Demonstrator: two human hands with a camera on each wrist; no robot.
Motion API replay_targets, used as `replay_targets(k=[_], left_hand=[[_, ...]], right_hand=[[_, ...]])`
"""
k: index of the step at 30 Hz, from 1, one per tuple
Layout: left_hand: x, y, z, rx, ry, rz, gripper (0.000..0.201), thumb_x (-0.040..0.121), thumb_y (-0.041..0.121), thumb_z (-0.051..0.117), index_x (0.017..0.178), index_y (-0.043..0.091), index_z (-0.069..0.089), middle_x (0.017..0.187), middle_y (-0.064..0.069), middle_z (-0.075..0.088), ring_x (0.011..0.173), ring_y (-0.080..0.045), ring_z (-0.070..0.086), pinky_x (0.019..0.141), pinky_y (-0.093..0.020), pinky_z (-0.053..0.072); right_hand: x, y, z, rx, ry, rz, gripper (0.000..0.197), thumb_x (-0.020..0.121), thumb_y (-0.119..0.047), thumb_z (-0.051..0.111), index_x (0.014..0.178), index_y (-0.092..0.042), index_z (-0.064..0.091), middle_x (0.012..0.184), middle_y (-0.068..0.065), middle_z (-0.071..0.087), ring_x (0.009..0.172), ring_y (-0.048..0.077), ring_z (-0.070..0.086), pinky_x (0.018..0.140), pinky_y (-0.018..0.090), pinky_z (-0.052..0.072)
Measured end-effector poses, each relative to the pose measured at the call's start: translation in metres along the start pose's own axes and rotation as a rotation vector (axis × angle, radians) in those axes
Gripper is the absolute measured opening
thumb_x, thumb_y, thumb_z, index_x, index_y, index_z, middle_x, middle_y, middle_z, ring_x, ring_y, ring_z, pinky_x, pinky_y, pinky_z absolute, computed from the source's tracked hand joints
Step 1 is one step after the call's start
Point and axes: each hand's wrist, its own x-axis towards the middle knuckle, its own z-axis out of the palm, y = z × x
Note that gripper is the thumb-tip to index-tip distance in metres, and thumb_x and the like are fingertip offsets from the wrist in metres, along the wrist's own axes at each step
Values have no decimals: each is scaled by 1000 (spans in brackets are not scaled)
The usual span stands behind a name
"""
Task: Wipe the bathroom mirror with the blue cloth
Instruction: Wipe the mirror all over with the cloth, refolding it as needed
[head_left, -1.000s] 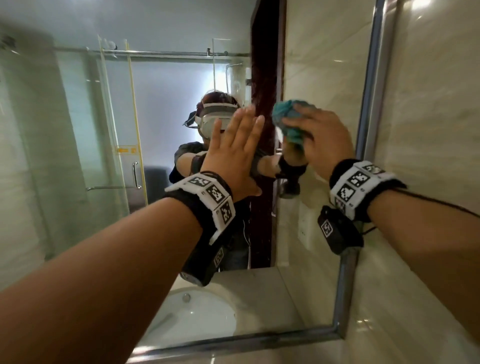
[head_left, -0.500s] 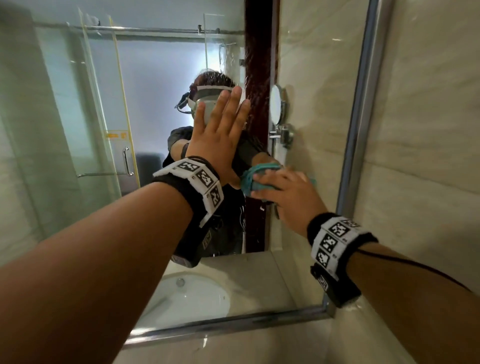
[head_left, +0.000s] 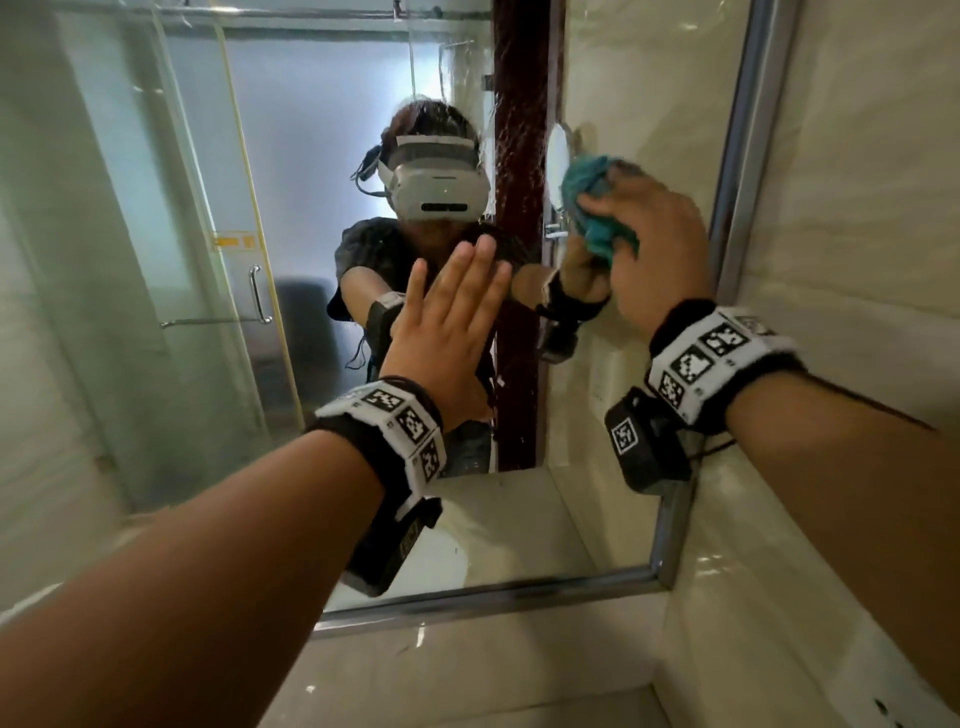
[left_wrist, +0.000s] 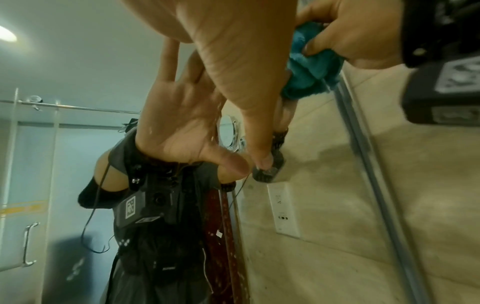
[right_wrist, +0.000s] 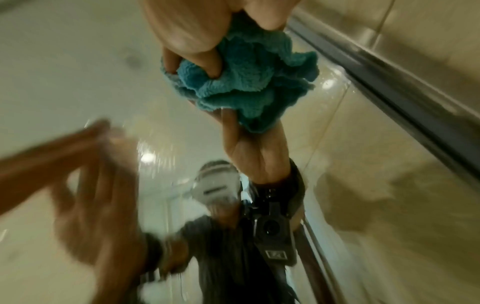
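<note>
Blue cloth bunched against the glass near the mirror's right frame

Teal-blue cloth sits crumpled in the right hand, whose grip curls round it and presses it to the bathroom mirror, just left of the metal frame. Left of the cloth, the left hand lies flat on the glass, fingers straight and together. Below the mirror runs a marble table.

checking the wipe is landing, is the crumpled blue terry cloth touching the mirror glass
Touching. In the right wrist view the crumpled blue terry cloth, gripped by the right hand, meets its own reflection on the mirror glass with no gap.
</note>
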Motion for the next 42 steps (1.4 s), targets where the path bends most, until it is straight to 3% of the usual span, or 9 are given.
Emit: replay_targets(k=[9,13,19,24,30,34,36,38,42], left_hand=[[4,1,15,-24,77,-10,143,55,74,69,146,11,-22,154,-12,-23,143,-29,-19,109,-49,-21],[5,1,16,-17,74,-15,144,55,71,72,144,11,-24,155,-12,-23,143,-29,-18,108,-48,-20],[5,1,19,0,82,-18,148,51,69,74,144,12,-25,155,-11,-23,144,-28,-18,110,-48,-17],[6,0,22,5,98,-10,146,54,72,71,143,11,-26,154,-12,-24,143,-29,-19,109,-49,-18],[5,4,17,22,104,-23,148,51,72,72,145,9,-24,155,-13,-22,144,-30,-16,110,-50,-15],[-12,14,23,-31,116,-19,130,68,62,67,145,9,-23,154,-15,-23,143,-30,-18,112,-51,-14],[-36,20,36,-34,132,2,128,68,62,67,148,8,-18,155,-15,-21,144,-31,-16,116,-54,-4],[-62,25,54,-61,120,22,128,64,64,69,150,7,-7,156,-17,-15,145,-32,-11,116,-56,5],[-89,22,86,-2,14,14,137,53,64,78,151,8,0,158,-16,-8,145,-32,-6,116,-53,3]], right_hand=[[-138,15,53,-95,-408,-574,30,79,-14,54,94,-31,74,113,-6,67,105,17,47,78,50,46],[-105,7,29,-2,-549,-452,52,65,15,68,104,-19,72,117,5,64,110,31,56,90,55,44],[-41,-26,8,49,-82,8,44,79,-12,43,117,-20,65,135,-2,52,121,26,43,105,27,23],[-92,-14,41,-49,-190,-256,57,72,10,65,111,-31,66,127,-3,58,115,29,51,97,55,39],[-164,9,43,-207,-553,-528,51,61,-7,84,104,-30,70,117,-7,64,102,23,60,80,47,50],[-120,5,21,-50,-335,-198,40,88,-6,54,125,-22,58,134,3,50,121,22,46,105,30,37],[-90,14,7,-4,-97,47,41,89,-1,46,125,-18,58,132,11,49,119,20,43,98,12,29],[-73,21,1,48,88,172,45,86,1,45,126,-17,57,130,17,49,118,27,45,93,11,28],[-89,12,22,38,63,195,36,90,-16,49,124,-21,59,124,12,51,106,9,41,87,0,24]])
